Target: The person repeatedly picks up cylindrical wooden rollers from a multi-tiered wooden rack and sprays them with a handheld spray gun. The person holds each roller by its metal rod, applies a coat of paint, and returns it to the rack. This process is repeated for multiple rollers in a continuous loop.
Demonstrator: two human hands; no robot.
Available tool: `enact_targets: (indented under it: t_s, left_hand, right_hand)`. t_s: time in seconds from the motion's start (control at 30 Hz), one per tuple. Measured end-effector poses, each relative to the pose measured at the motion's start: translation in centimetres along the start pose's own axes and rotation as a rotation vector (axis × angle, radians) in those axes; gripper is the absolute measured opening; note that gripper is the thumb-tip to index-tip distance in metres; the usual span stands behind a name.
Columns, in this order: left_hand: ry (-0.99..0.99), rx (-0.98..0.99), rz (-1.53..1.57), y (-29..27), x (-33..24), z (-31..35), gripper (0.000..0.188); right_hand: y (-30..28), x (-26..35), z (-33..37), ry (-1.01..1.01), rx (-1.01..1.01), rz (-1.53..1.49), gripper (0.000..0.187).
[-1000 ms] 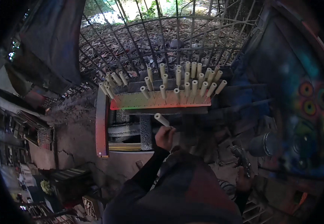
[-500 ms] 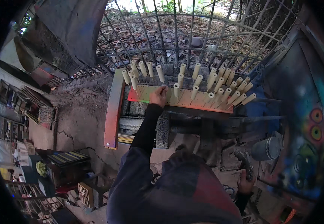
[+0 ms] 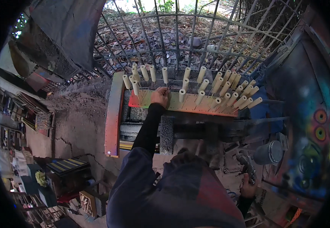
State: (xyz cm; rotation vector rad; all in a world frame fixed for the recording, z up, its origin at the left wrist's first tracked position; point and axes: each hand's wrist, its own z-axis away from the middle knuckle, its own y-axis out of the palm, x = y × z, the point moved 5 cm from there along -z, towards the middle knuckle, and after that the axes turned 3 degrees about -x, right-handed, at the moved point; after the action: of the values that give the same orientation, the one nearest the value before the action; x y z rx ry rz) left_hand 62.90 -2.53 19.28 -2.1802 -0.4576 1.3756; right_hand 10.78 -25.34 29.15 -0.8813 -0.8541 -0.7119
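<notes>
A long board [image 3: 189,103], sprayed red, green and orange, carries several cream tubes [image 3: 200,97] standing on thin sticks. My left hand [image 3: 160,97] is at the board's left half, its fingers pinched around the thin stick below one cream tube [image 3: 165,75]. That tube stands upright above my fingertips. Low at the right, my right hand [image 3: 248,187] is wrapped around a dark metal spray gun [image 3: 247,167]. The gun is away from the board, and its trigger area is partly hidden by my fingers.
A second painted board [image 3: 113,117] lies crosswise at the left. Grey blocks [image 3: 167,135] sit under the boards. Behind stands a metal bar fence [image 3: 177,41] with dry leaves beyond. A grey bucket [image 3: 268,152] is near the spray gun, beside a paint-stained panel [image 3: 309,125].
The view has shifted slightly, so the boards and tubes appear a little displaced. My left hand keeps its pinch, and my right hand keeps the spray gun low at the right.
</notes>
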Motion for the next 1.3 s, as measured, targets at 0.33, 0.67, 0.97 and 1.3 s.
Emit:
enact_targets:
  t_s: [0.33,0.67,0.97,1.3]
  left_hand:
    - [-0.063,0.087,-0.087,0.1,0.2,-0.4,0.012]
    - [-0.239,0.000,-0.459,-4.2,-0.7,-0.9,0.019]
    - [-0.223,0.008,-0.538,-3.9,-1.0,-1.9,0.019]
    - [-0.140,-0.290,0.100,-8.4,-11.7,8.0,0.014]
  right_hand:
    - [-0.2,-3.5,-1.5,-0.153,-0.024,0.117,0.031]
    - [-0.8,-2.6,-0.9,0.007,-0.035,0.125,0.037]
    - [-1.9,-5.5,-2.6,-0.287,0.084,0.097,0.033]
    - [-6.1,-3.1,-1.4,-0.285,-0.180,0.088,0.026]
